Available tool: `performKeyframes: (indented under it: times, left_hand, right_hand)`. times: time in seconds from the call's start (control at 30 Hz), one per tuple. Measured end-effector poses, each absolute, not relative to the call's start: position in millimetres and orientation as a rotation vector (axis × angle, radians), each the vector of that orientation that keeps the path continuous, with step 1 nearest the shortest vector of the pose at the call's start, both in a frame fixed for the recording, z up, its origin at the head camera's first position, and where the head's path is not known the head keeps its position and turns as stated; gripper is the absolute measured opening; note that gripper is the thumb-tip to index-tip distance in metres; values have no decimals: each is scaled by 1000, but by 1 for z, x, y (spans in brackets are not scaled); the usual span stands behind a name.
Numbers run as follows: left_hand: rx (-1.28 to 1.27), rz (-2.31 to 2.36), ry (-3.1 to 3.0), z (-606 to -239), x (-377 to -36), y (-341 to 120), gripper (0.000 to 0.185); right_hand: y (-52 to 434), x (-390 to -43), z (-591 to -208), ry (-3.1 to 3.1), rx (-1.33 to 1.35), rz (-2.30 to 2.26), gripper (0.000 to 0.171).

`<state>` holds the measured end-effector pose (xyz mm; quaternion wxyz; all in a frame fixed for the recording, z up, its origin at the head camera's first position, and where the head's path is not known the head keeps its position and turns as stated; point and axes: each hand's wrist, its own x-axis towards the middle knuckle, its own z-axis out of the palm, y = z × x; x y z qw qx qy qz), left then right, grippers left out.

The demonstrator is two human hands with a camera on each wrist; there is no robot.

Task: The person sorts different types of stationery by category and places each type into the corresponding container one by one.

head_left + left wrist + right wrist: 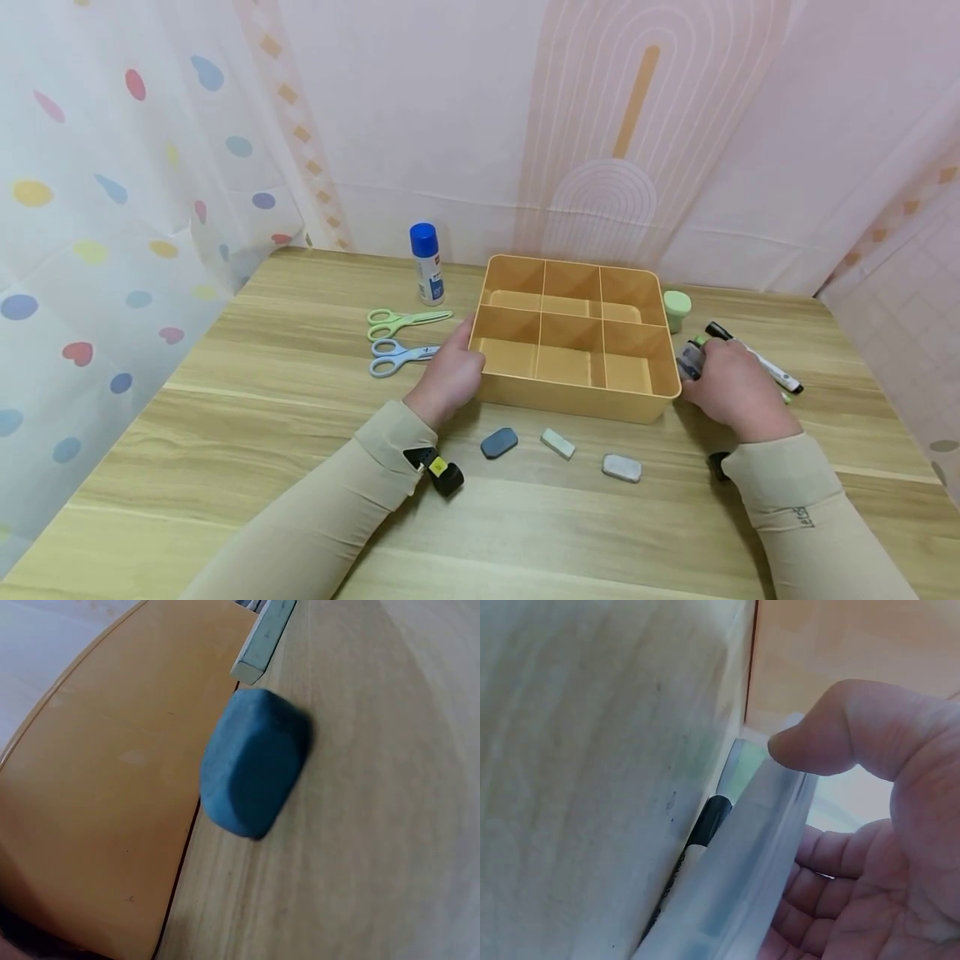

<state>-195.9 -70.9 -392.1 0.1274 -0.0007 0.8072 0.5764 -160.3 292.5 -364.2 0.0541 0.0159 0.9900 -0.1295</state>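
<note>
Left hand point(452, 375) is resting against the left front corner of the tray point(577, 398), fingers curled onto its wall, so it's steadying the thing. Right hand point(731, 385) is just off the tray's right side, wrapped around a pale, smooth marker point(690, 360); the wrist view shows the thumb point(832, 735) pressing on the barrel with the palm cupped under it.

The tray is matte orange plastic with rounded corners, split into six compartments, sitting mid-table on light wood-grain point(225, 417).

Three erasers lie in a row in front of it: a rounded blue-grey one point(498, 442), a pale green block point(558, 443), and a light grey pebble-shaped one point(622, 467). Another marker point(757, 359), white with a black cap, lies just past the right hand, and a small round green tub point(677, 310) sits by the tray's right wall. Off to the left are green scissors point(405, 322), blue scissors point(401, 357), and an upright glue stick point(427, 263) with a blue cap.
</note>
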Motion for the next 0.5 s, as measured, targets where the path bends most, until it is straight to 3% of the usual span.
performKeyframes:
  times: [0.33, 0.5]
  left_hand:
    - [5, 1691, 2355, -393, -195, -71, 79]
    - [8, 1699, 2357, -394, -195, -71, 78]
  right_hand:
    - [298, -159, -356, 3123, 117, -556, 53]
    - [299, -155, -349, 3199, 168, -668, 65]
